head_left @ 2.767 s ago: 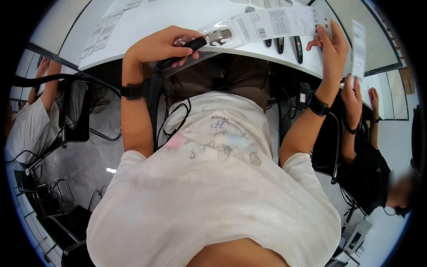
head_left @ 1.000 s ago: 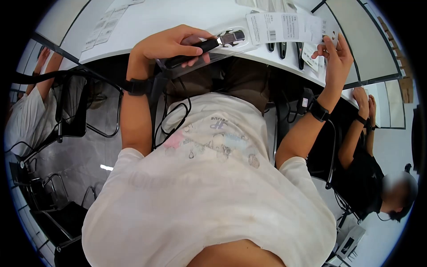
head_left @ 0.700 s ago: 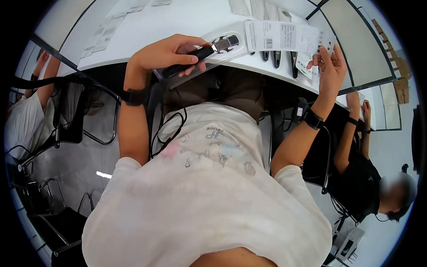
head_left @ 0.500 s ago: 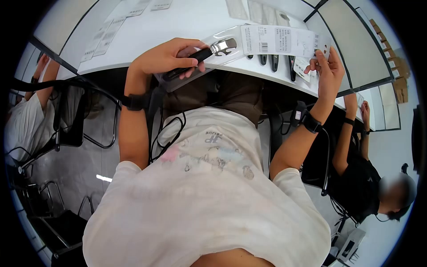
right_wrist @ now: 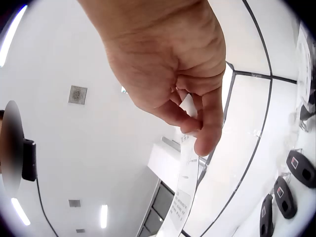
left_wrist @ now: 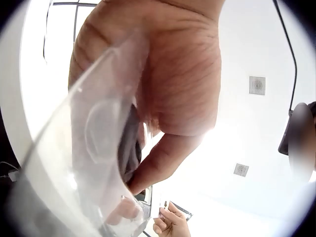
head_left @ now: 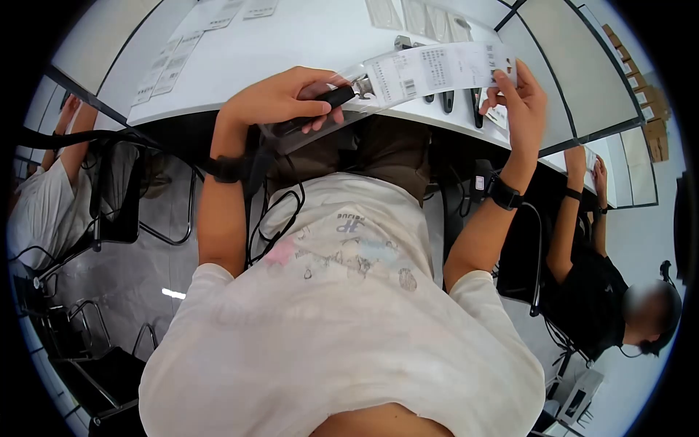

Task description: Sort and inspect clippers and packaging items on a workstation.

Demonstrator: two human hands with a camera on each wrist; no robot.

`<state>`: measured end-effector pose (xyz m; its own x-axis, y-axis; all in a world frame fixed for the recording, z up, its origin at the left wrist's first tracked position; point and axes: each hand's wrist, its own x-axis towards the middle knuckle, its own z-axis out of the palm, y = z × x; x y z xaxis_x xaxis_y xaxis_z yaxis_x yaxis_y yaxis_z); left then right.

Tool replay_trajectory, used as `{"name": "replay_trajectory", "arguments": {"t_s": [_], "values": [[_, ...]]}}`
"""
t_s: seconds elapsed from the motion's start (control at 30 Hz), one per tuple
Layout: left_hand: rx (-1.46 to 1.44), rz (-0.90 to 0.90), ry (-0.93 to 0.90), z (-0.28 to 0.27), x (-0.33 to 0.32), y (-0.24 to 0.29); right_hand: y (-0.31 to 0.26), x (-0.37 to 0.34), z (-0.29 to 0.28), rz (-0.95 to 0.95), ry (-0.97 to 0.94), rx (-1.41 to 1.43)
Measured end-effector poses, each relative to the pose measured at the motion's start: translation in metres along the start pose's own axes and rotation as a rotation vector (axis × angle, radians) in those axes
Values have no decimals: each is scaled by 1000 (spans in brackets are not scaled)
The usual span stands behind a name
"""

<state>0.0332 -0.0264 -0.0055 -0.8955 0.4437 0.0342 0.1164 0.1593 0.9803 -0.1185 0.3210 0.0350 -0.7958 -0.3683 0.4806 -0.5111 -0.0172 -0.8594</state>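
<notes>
My left hand [head_left: 280, 95] grips the black handle of a can opener [head_left: 335, 97] together with its clear plastic blister shell [left_wrist: 98, 128]. The opener's notched metal head is partly covered by the near end of a long white printed card [head_left: 429, 69]. That card bows a little between my hands, above the table's front edge. Its far end, with a hanging hole, is pinched between thumb and fingers of my right hand [head_left: 526, 105]. In the right wrist view the printed card [right_wrist: 180, 197] runs down from those fingertips.
Several black-handled tools [head_left: 448, 100] lie on the white table under the card, with a loose card [head_left: 497, 115] by them. Clear plastic shells [head_left: 437, 22] lie at the back, printed cards [head_left: 167, 65] at the left. A partition [head_left: 582, 80] stands at the right; another person sits beyond it.
My right hand has moved left, bringing the card over the opener's metal head, which showed fully half a second ago. A loose card has appeared on the table since the first frame.
</notes>
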Motion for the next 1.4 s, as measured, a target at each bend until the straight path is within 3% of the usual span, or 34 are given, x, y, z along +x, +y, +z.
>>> {"name": "replay_trajectory", "arguments": {"t_s": [0.2,0.3,0.4,0.53,0.63,0.7,0.8,1.0,1.1,1.13,1.2,1.3,1.4], "values": [[-31,97,-71,11,10,0,3,0,25,98,-131,23],[101,-116,97,19,15,5,7,-1,40,142,-239,17],[144,-14,156,30,23,-4,5,-6,58,125,-333,-128],[86,-68,100,34,27,-3,2,-11,69,142,-460,-162],[76,-44,107,36,26,-5,1,-11,67,143,-463,-170],[90,-17,95,36,27,-6,-3,-9,61,276,-439,-43],[130,-12,64,38,29,-2,-2,-7,52,316,-527,83],[351,-3,66,42,34,0,-1,-8,40,293,-714,-11],[300,-103,171,34,29,6,1,-7,34,278,-555,46],[108,-37,210,27,27,0,-3,-6,29,279,-533,70],[6,99,259,13,21,-4,-2,-7,20,254,-431,84],[-159,14,448,6,11,4,3,-4,6,227,-368,128],[-68,59,523,5,14,4,-3,-7,7,225,-333,78]]}}
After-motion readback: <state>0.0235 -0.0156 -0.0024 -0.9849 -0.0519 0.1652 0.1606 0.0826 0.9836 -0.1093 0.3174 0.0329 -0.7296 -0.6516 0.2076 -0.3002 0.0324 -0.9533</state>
